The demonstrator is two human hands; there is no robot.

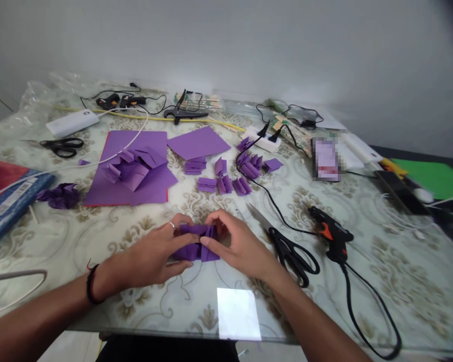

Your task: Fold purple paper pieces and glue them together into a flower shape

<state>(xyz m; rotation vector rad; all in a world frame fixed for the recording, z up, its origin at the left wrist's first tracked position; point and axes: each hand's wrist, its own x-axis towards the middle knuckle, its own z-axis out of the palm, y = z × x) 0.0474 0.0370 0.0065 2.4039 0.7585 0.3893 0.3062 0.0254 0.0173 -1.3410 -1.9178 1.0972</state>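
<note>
Near the front middle of the table, a folded purple paper piece (pixel 209 253) is held between both hands. My left hand (pixel 154 254) grips its left side, thumb and fingers bent around it. On its right side, my right hand (pixel 237 244) has the thumb and fingertips closed on the paper. Several small folded purple papers (pixel 224 184) lie beyond the hands. A larger folded purple shape (pixel 134 168) rests on purple sheets (pixel 105 191) at the left. Part of the held paper is hidden by the fingers.
Black-handled scissors (pixel 287 246) lie open right of my right hand, beside a glue gun (pixel 332 234) with its cord. Crumpled purple paper (pixel 62 195) and a white power bank (pixel 72 122) are at left. A white power strip (pixel 262 139) sits farther back.
</note>
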